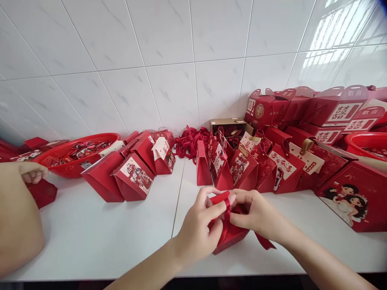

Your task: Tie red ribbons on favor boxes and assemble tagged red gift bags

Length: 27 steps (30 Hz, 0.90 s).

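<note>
Near the front edge of the white table stands a small red gift box (231, 237), partly covered by my hands. A dark red ribbon (266, 241) runs over its top, and one loose tail hangs out to the right. My left hand (202, 223) is at the box's left side, its fingers closed on the ribbon at the top. From the right, my right hand (256, 213) pinches the same ribbon between thumb and fingers. Whether the ribbon is knotted there is hidden by my fingers.
Red gift boxes stand in a row behind (244, 173) and on the left (133, 177). A pile of ribbons (193, 143) lies by the wall. A red basket (78, 171) holds small packets. Another person's hand (35, 175) holds a red box at far left.
</note>
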{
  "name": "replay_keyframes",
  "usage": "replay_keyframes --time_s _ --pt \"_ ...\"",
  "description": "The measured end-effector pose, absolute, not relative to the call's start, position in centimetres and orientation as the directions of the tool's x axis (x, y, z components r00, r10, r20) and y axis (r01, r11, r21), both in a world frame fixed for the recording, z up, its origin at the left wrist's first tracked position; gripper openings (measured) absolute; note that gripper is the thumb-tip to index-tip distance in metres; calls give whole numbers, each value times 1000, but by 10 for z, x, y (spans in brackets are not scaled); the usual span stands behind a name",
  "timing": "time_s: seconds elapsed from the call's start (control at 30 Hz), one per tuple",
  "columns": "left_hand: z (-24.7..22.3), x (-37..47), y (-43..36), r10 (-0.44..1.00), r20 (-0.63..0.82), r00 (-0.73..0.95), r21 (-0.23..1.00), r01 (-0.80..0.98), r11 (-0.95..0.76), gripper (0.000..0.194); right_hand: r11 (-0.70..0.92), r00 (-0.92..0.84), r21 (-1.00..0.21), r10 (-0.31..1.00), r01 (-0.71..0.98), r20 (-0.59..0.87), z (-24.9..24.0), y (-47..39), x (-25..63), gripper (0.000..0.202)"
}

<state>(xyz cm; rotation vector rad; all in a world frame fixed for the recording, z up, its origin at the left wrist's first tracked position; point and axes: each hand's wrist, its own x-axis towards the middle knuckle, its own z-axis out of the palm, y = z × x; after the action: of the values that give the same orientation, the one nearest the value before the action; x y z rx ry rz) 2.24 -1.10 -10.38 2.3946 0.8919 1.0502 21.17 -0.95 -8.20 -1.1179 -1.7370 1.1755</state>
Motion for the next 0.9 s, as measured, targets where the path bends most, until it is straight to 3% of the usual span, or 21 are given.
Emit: replay_keyframes --time_s 0.13,0.33,0.43,0.57,0.7,0.8,0.9 --pt "-106 13 4 544 544 638 516 256 -817 39 193 -362 -921 930 338 62 -76 -8 212 10" --pt "-104 9 18 492 646 583 433 251 -866 23 189 -429 -881 903 434 -17 -66 -3 218 3" --pt "-103 -5 23 520 675 523 350 394 -850 20 221 -381 -862 924 457 35 -70 -2 233 8" --pt "-104 -29 27 526 694 491 99 658 -746 15 163 -284 -830 959 534 5 -79 -4 252 13" --pt "-107 -38 27 499 718 485 -28 736 -676 18 130 -286 -825 957 550 -40 -86 -6 252 11" --pt "-110 -39 28 524 726 446 37 735 -677 18 168 -297 -799 955 578 -14 -86 -10 251 14" --pt "-115 -38 26 666 638 387 355 620 -700 17 211 -307 -753 952 624 13 -76 -14 261 9"
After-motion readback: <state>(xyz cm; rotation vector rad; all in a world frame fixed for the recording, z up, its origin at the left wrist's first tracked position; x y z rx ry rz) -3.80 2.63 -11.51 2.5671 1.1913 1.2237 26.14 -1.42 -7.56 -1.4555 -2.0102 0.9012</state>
